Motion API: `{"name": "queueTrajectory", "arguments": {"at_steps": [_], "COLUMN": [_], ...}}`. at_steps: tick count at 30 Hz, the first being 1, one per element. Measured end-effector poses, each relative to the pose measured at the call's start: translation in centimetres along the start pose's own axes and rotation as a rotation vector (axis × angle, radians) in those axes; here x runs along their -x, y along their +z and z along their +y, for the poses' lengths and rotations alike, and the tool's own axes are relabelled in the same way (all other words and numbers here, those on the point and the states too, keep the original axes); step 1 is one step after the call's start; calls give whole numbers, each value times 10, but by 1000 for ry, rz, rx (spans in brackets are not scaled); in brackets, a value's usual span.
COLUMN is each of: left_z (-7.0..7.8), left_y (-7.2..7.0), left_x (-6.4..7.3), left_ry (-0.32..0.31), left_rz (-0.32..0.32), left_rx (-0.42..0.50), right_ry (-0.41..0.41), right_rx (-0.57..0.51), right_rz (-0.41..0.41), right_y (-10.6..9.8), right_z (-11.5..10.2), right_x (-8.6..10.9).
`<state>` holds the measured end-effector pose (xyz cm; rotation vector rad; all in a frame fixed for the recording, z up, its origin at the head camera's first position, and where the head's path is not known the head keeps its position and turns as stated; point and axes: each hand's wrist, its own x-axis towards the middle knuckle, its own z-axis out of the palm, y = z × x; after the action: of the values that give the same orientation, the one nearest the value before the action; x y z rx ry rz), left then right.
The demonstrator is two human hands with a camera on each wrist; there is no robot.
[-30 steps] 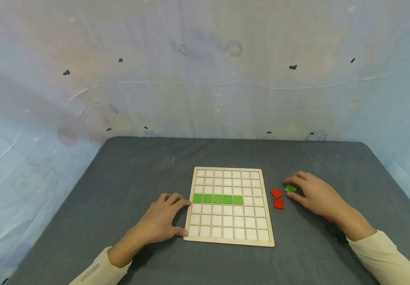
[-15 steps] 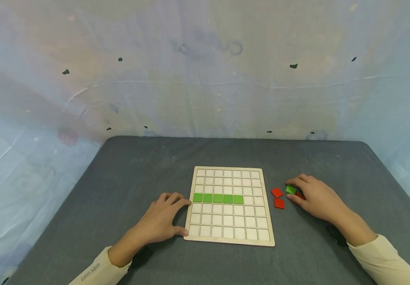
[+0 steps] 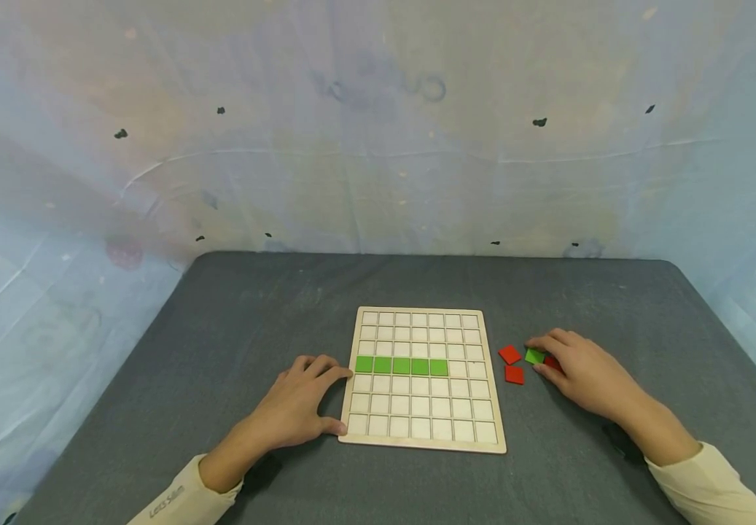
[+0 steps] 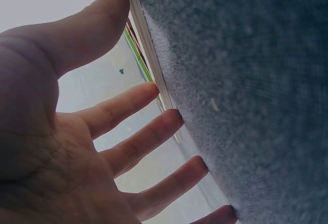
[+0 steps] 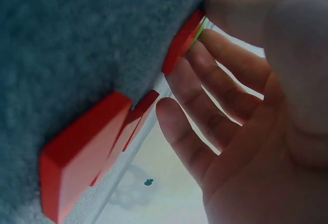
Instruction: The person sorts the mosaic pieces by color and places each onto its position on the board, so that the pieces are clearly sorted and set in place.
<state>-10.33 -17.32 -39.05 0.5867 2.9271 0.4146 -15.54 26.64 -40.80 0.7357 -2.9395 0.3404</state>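
The left hand (image 3: 299, 405) steadies a square wooden grid board (image 3: 423, 448) by its left edge. Its thumb and index fingertip touch that edge, and the other fingers are spread on the cloth. A row of green square tiles (image 3: 401, 366) fills cells in the board's middle row. To the right of the board, the right hand (image 3: 587, 372) has its thumb and fingertips around a loose green tile (image 3: 534, 356), pinching it at the table surface. A red tile (image 3: 552, 364) lies under that hand, close behind the green one; the right wrist view shows this red tile (image 5: 182, 42) near the fingertips.
Two red tiles, one farther back (image 3: 509, 355) and one nearer (image 3: 514, 375), lie between the board and the right hand. More red tiles (image 5: 84, 155) show in the right wrist view. Dark cloth (image 3: 273, 292) covers the table, with a patterned curtain (image 3: 378, 146) behind.
The right hand has shifted slightly toward the person, and the green tile has moved with it. A red tile has come into sight beneath that hand. The left hand and board stay still.
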Motion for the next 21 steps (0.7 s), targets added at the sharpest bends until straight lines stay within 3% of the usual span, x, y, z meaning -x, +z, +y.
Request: {"name": "queueTrajectory", "arguments": {"at_steps": [14,21], "left_z": [1,0], "left_y": [0,1], "left_x": [-1,0], "left_ry": [-8,-9], "left_rz": [2,6], "left_rx": [2,0], "right_ry": [-106,-118], "right_rx": [6,6], "right_rz": [84,94], "right_y": [4,4], "right_z": [-4,-6], "right_x": [10,14]}}
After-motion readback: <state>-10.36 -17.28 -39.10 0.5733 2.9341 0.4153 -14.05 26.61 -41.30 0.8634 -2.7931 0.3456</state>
